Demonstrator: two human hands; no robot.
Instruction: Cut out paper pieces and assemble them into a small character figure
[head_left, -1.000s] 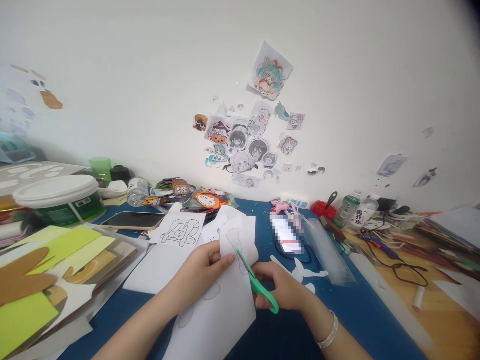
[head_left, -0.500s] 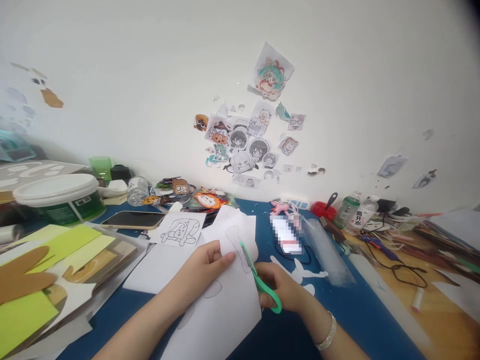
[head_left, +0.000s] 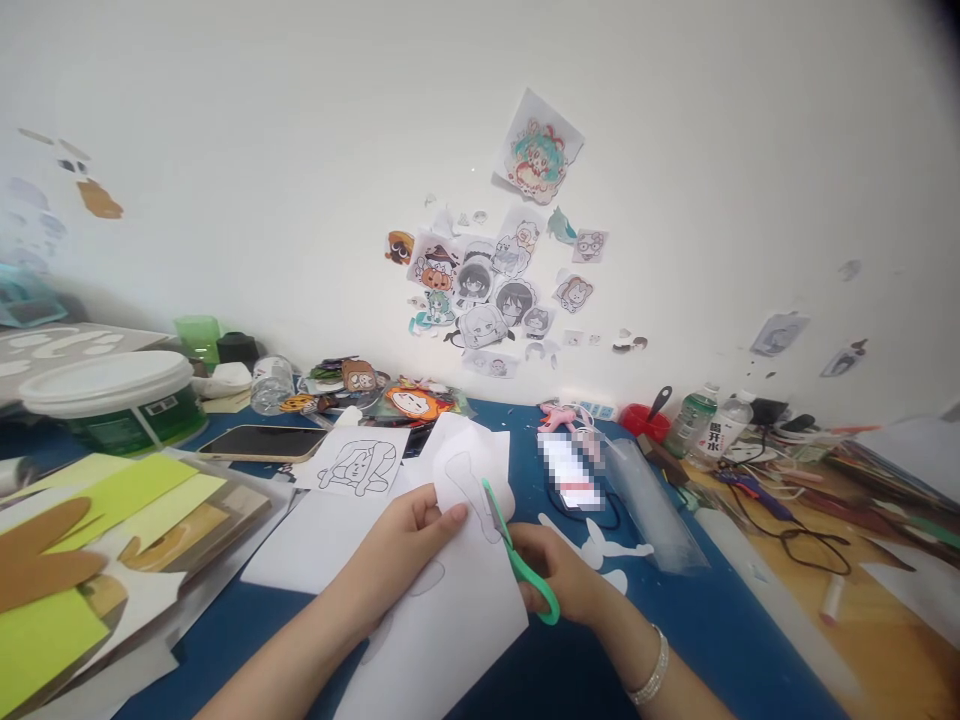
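Observation:
My left hand (head_left: 420, 535) pinches a large white sheet of paper (head_left: 457, 630), thumb on top and fingers behind. Pencil-drawn rounded outlines mark the sheet, one of them a long bone-like shape near its upper end. Green-handled scissors (head_left: 529, 570) are in my right hand (head_left: 559, 570), whose fingers are partly hidden behind the handle. The blades lie at the paper beside the long outline, pointing up and away. White paper cut-outs (head_left: 596, 545) lie on the blue mat just beyond my right hand.
A line drawing (head_left: 358, 462) and a phone (head_left: 262, 442) lie left of the paper. Farther left are a green-and-white tub (head_left: 120, 400) and yellow sheets (head_left: 142, 500). On the right stand bottles (head_left: 724, 430), a red bowl (head_left: 645, 422) and clear plastic film (head_left: 652, 505).
The sheet has shifted and turned slightly in my left hand, its lower corner now a little farther right. The scissors stay at the long outline. The whole view has drifted slightly.

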